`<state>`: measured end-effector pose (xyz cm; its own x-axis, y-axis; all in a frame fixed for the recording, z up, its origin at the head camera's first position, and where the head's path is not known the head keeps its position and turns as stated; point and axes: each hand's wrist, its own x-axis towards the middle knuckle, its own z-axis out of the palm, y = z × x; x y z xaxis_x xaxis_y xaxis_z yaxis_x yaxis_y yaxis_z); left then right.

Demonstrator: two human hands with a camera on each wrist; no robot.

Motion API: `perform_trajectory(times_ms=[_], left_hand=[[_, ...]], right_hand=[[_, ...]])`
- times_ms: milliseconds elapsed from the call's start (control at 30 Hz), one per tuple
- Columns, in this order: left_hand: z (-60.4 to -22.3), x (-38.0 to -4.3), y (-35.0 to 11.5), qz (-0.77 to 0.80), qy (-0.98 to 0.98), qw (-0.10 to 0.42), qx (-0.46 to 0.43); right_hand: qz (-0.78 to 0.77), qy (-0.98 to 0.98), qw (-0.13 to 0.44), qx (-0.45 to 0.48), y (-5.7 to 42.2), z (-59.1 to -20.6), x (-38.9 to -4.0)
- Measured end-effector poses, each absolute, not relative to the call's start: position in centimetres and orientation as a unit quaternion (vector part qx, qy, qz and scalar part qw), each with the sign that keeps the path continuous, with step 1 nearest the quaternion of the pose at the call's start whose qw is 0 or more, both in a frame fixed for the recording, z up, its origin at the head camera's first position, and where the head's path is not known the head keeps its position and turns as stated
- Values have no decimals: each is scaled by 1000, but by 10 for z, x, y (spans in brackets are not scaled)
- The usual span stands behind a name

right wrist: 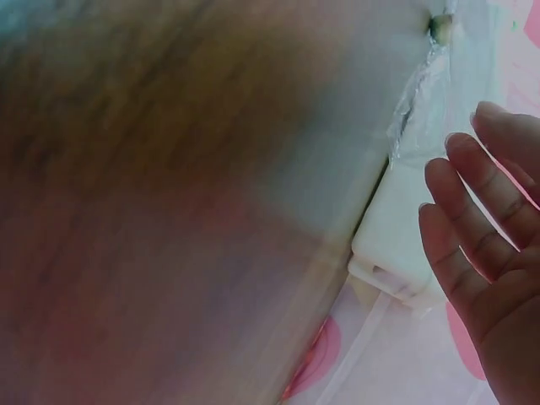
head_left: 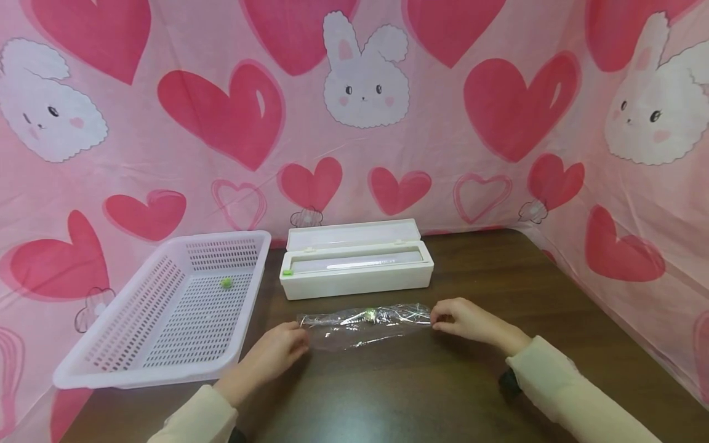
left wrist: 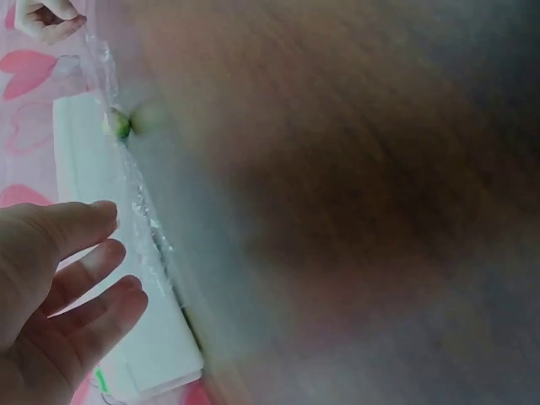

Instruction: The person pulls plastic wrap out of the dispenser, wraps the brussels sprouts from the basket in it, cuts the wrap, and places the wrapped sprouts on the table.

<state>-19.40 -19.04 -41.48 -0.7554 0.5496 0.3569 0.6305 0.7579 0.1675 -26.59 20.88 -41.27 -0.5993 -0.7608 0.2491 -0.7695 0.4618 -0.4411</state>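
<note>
A crumpled strip of clear plastic wrap (head_left: 354,335) stretches between my hands over the brown table, with a small round green item (head_left: 370,315) inside it near the middle. My left hand (head_left: 279,344) is at the left end of the wrap; in the left wrist view its thumb and fingers (left wrist: 118,308) are loosely bent and spread apart. At the right end is my right hand (head_left: 465,317), fingertips right by the wrap's edge. The right wrist view shows those fingers (right wrist: 472,198) fairly straight, with nothing gripped between them.
Behind the wrap stands a white wrap dispenser box (head_left: 357,283), its lid (head_left: 354,235) raised and a green tab at its left end. To the left sits a white perforated basket (head_left: 255,289) holding another small green item (head_left: 226,283). Pink heart-patterned cloth (head_left: 354,147) hangs behind the table.
</note>
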Motion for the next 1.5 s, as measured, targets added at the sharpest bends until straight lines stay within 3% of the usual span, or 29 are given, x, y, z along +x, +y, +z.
perform_trajectory(times_ms=[300, 1033, 1500], left_hand=[[-418, -191, -191, -130, -941, 115, -289], [-409, -214, -146, -172, -916, 160, -326], [-414, -236, -109, -179, -921, 143, -314]], right_hand=[[259, -863, -23, 434, 210, -418, -265], [265, -874, 56, 403, 179, -400, -272], [263, -870, 87, 408, 143, -403, -282]])
